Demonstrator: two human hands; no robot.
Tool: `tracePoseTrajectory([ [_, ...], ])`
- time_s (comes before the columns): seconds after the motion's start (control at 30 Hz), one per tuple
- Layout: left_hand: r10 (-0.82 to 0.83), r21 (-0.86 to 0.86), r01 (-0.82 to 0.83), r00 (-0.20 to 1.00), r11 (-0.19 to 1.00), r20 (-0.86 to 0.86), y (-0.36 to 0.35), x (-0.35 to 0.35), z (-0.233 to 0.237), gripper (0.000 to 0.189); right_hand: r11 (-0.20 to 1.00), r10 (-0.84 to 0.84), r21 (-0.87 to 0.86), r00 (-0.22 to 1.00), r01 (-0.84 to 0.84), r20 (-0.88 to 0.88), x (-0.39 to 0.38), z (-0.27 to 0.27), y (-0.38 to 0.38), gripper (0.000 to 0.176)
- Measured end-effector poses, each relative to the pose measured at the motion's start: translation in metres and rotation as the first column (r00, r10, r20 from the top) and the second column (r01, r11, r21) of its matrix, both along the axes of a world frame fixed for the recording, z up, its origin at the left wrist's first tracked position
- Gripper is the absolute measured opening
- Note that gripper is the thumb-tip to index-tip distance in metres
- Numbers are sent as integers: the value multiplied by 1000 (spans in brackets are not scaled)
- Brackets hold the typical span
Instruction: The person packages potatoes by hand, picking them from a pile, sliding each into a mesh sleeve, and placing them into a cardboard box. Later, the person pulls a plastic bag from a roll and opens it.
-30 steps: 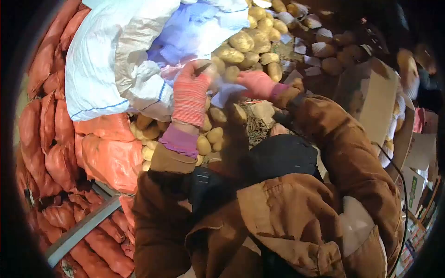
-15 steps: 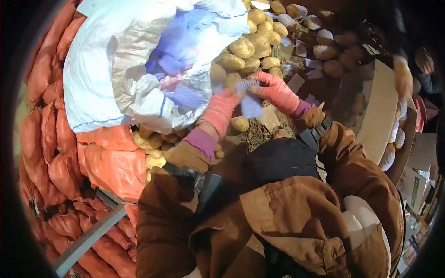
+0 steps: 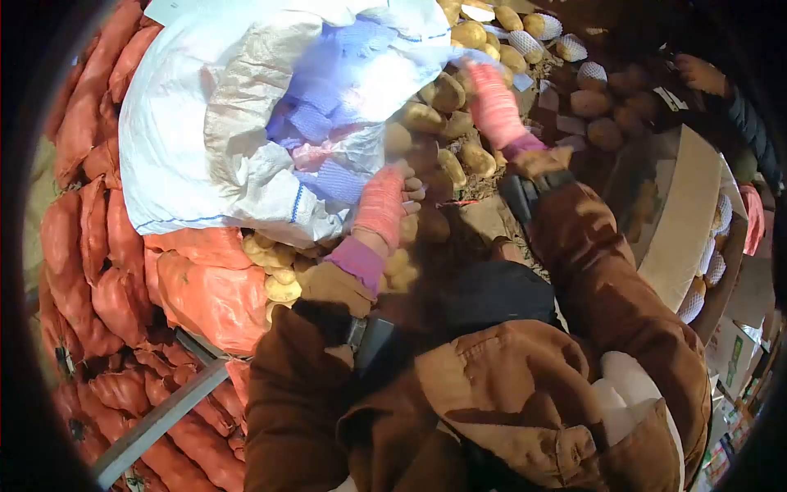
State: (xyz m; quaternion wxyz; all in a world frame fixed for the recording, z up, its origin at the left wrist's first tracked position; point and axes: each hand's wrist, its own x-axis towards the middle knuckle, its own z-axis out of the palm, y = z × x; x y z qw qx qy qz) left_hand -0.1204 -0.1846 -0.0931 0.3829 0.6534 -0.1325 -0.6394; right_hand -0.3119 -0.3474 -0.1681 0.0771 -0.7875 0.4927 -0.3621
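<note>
Both my hands wear pink-red knitted gloves with purple cuffs. My left hand [image 3: 385, 201] is by the mouth of a white woven bag [image 3: 176, 156], its fingers curled; what they hold, if anything, is hidden. Farther forward and right, my right hand [image 3: 493, 100] reaches over the potatoes [image 3: 475, 158]. Its blurred fingers are closed at a purple foam net sleeve [image 3: 457, 55], by the bag's right edge. More purple foam net sleeves [image 3: 328, 107] fill the bag. Loose potatoes lie between and beyond my hands.
Several potatoes in white foam nets [image 3: 571, 47] lie at the back right. A cardboard box [image 3: 676, 205] with netted potatoes stands right. Red-orange sacks [image 3: 70, 262] are stacked left, beside a metal bar [image 3: 164, 422]. Another person's hand [image 3: 702, 75] shows at upper right.
My hands have come apart: the right one has moved forward, away from the left. The purple foam net sleeve is no longer between them. The other person's hand has shifted.
</note>
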Motion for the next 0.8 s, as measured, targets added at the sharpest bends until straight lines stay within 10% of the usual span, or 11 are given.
tracePoseTrajectory([
  [0.07, -23, -52, 22, 1000, 998, -20, 3, 3, -2, 27, 932, 189, 358, 911, -49, -367, 31, -22, -12, 64],
  [0.27, -122, -134, 122, 993, 983, 11, 11, -5, 5, 31, 931, 233, 359, 860, -62, -454, 51, -19, -43, 55],
  [0.33, -84, -121, 87, 996, 989, 27, 7, -2, 9, 33, 897, 173, 378, 968, -230, 180, 44, -14, -38, 54],
  [0.37, -24, -114, 25, 1000, 993, 7, 8, 1, 5, 37, 629, -65, 665, 825, -402, 561, 28, -6, -17, 50],
  [0.43, 97, -98, -101, 994, 990, -40, 7, 2, -8, 45, 338, -333, 457, 350, -822, 876, 0, -3, 22, 61],
  [0.53, 103, 43, -94, 912, 995, -397, 13, -19, -1, 59, 261, -530, 78, -75, -962, 845, -18, 67, 100, 67],
  [0.67, -135, -219, -84, 565, 972, -814, 13, -59, 26, 58, 276, -620, 112, -88, -955, 779, -47, 81, 143, 72],
  [0.73, -104, -351, -161, 772, 922, -627, 7, -53, 27, 45, 348, -439, 164, -5, -923, 898, -63, 105, 150, 71],
  [0.8, -370, -368, 98, 6, 925, -929, -2, -22, 9, 31, 594, -117, 367, 374, -716, 920, -79, 124, 159, 69],
])
